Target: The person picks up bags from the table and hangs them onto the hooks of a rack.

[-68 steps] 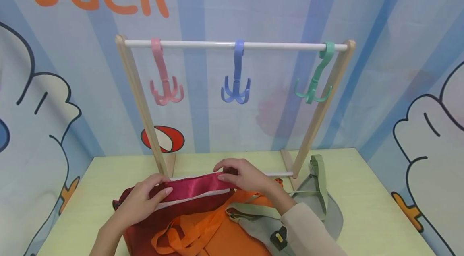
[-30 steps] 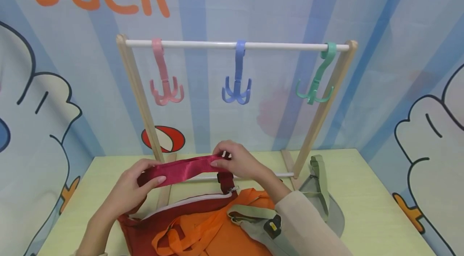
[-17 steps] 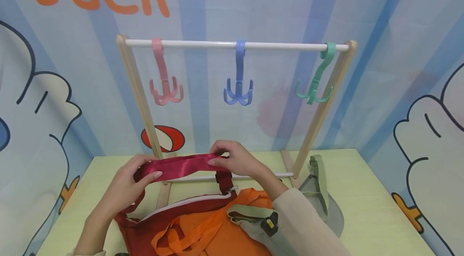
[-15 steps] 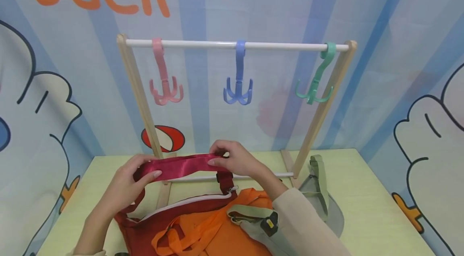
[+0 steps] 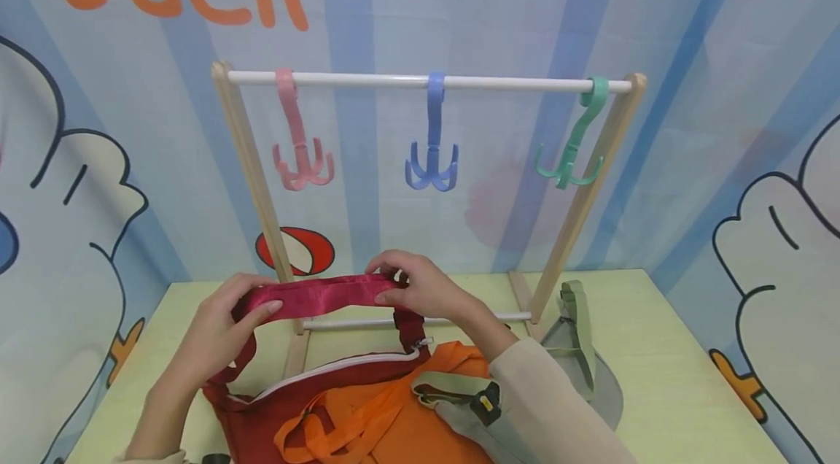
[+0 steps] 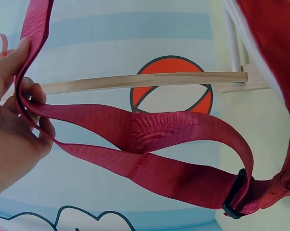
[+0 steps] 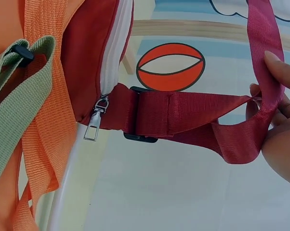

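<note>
A dark red strap (image 5: 328,296) is stretched between both hands above a dark red zippered bag (image 5: 262,416). My left hand (image 5: 213,322) pinches the strap's left part between thumb and fingers; in the left wrist view the webbing (image 6: 178,127) loops down to a black slider (image 6: 235,193). With thumb and fingers my right hand (image 5: 420,285) grips the other end. Another black slider (image 7: 130,115) joins the strap to the bag beside a silver zipper pull (image 7: 94,122). Orange fabric with straps (image 5: 387,416) lies over the bag's front.
Behind the bag stands a wooden rack with a white bar (image 5: 367,79). From it hang a pink hook (image 5: 302,165), a blue hook (image 5: 432,165) and a green hook (image 5: 569,157). A grey-green bag (image 5: 607,384) lies at right on the pale yellow table (image 5: 682,376).
Both hands lifted the strap up off the bag's top, uncovering its white zipper. Over the last half second they shifted slightly left and up with it.
</note>
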Tool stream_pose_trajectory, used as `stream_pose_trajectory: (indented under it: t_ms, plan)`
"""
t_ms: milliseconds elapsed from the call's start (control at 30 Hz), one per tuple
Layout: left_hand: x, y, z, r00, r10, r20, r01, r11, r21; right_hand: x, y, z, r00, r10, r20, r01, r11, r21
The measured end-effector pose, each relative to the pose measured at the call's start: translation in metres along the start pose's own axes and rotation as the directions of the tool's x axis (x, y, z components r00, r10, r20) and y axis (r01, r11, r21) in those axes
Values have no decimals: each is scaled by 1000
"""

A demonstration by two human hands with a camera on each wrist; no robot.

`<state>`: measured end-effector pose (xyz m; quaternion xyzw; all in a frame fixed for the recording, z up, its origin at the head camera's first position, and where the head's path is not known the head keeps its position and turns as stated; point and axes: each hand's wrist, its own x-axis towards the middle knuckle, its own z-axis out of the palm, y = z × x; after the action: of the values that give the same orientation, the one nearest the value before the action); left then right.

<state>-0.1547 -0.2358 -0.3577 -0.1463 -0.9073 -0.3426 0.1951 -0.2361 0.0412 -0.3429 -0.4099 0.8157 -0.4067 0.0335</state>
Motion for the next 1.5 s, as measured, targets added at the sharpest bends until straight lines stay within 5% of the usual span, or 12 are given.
stream_pose_trajectory:
  t_ms: [700, 1133, 1500]
  plan:
    - [10, 7, -12, 998, -2, -64, 5, 999, 40, 14, -12, -5, 996, 21, -84, -23, 999, -23]
    - [17, 15, -17, 1000, 4, -18, -3, 1000, 23, 19, -19, -8, 988, 42, -146, -49, 998, -47]
    - [21, 22, -17, 997, -69, 28, 69, 998, -8, 22, -24, -8, 989, 33, -142, -40, 998, -47]
